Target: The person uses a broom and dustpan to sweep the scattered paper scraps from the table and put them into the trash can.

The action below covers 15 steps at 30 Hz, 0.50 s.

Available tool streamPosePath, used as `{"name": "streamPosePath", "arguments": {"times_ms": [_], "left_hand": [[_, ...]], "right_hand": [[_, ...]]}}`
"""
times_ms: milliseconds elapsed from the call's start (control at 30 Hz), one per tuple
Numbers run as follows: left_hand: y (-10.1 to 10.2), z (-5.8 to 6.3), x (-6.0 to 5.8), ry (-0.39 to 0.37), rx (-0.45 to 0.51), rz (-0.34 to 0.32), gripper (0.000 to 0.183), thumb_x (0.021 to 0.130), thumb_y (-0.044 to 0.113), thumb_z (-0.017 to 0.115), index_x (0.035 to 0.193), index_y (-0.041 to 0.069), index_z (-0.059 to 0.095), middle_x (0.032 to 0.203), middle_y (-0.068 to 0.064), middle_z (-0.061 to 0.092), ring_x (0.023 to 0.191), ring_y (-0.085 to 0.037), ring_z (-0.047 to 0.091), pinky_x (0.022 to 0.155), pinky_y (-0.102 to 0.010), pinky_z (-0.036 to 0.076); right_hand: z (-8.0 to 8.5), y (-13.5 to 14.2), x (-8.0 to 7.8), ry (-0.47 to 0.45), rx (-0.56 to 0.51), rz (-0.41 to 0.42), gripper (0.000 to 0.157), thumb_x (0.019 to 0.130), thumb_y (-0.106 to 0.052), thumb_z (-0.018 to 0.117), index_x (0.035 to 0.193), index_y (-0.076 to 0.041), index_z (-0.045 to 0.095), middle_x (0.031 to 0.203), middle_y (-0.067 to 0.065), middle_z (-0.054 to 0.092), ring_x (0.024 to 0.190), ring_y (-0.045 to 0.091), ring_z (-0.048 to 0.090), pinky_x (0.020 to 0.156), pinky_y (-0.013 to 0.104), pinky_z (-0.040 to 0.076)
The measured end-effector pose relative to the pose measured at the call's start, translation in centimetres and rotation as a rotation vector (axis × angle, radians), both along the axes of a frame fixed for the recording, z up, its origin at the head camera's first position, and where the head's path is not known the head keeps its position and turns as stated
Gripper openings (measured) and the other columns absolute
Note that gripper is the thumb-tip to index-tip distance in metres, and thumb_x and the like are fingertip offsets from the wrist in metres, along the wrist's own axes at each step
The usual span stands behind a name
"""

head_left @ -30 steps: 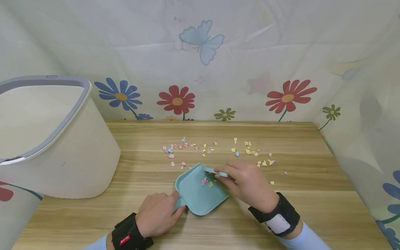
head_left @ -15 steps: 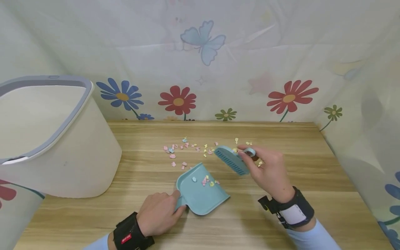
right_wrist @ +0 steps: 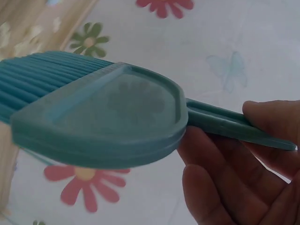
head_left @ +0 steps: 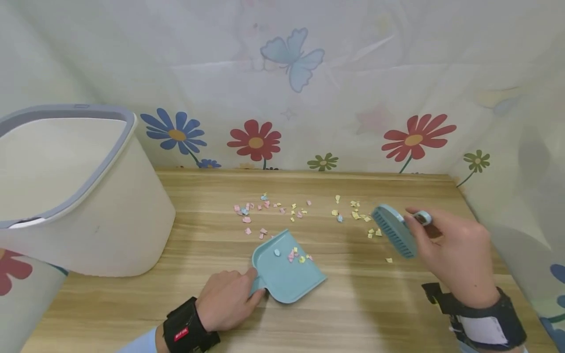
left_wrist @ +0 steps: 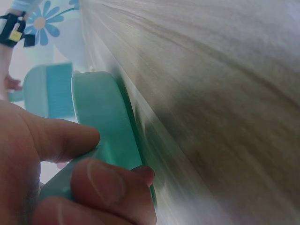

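Observation:
My left hand (head_left: pixel 229 299) grips the short handle of a light blue dustpan (head_left: pixel 287 282), which lies on the wooden table with its wide lip facing right. A few pink, yellow and blue paper scraps (head_left: pixel 293 255) sit in the pan. To the right, my right hand (head_left: pixel 459 250) holds a matching small brush (head_left: pixel 394 230) by its handle, raised above the table with bristles pointing down and left. In the right wrist view the thumb and fingers pinch the brush handle (right_wrist: pixel 234 124). The left wrist view shows fingers wrapped around the dustpan handle (left_wrist: pixel 65 183).
More paper scraps (head_left: pixel 265 203) are scattered across the back middle of the table (head_left: pixel 212 186), with yellow ones (head_left: pixel 355 214) farther right. A large white bin (head_left: pixel 132 211) with a grey rim stands at the left. A flowered curtain (head_left: pixel 344 98) hangs behind.
My right hand has lifted the brush away from the dustpan and carried it to the right. A blue scrap now shows in the pan. The left hand and dustpan stay in place.

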<state>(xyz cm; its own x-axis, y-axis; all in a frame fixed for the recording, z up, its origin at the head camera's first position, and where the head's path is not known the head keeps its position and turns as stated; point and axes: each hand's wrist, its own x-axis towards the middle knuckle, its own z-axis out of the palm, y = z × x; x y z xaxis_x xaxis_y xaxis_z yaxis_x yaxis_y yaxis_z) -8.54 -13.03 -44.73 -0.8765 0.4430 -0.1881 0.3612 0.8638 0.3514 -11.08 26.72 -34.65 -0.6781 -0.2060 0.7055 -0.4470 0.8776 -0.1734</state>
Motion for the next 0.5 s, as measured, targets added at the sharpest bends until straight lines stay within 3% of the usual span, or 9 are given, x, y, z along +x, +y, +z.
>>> {"name": "streamPosePath", "arguments": {"times_ms": [200, 333, 500], "left_hand": [[0.0, 0.4, 0.2, 0.003, -0.006, -0.001, 0.029, 0.101, 0.041, 0.063, 0.097, 0.012, 0.065, 0.056, 0.011, 0.035, 0.045, -0.006, 0.035, 0.044, -0.026, 0.024], [0.1, 0.6, 0.3, 0.0, -0.002, 0.001, 0.03, 0.101, 0.041, 0.062, 0.098, 0.012, 0.066, 0.056, 0.011, 0.035, 0.045, -0.006, 0.035, 0.044, -0.027, 0.024], [0.1, 0.7, 0.2, 0.013, -0.004, 0.003, 0.029, 0.101, 0.041, 0.063, 0.096, 0.012, 0.065, 0.056, 0.011, 0.035, 0.045, -0.007, 0.035, 0.044, -0.027, 0.024]], "right_hand": [[-0.6, 1.8, 0.8, -0.066, 0.12, -0.095, 0.022, 0.078, -0.009, 0.084, 0.094, 0.005, 0.075, 0.069, 0.02, 0.073, 0.049, 0.028, 0.066, 0.042, 0.028, 0.043], [-0.6, 2.1, 0.7, -0.123, 0.111, -0.146, 0.022, 0.08, -0.008, 0.083, 0.094, 0.007, 0.074, 0.07, 0.024, 0.072, 0.049, 0.032, 0.067, 0.039, 0.024, 0.037], [-1.0, 2.3, 0.3, -0.133, 0.124, -0.217, 0.017, 0.081, -0.005, 0.081, 0.082, 0.008, 0.069, 0.064, 0.024, 0.068, 0.041, 0.029, 0.059, 0.036, 0.03, 0.033]]}}
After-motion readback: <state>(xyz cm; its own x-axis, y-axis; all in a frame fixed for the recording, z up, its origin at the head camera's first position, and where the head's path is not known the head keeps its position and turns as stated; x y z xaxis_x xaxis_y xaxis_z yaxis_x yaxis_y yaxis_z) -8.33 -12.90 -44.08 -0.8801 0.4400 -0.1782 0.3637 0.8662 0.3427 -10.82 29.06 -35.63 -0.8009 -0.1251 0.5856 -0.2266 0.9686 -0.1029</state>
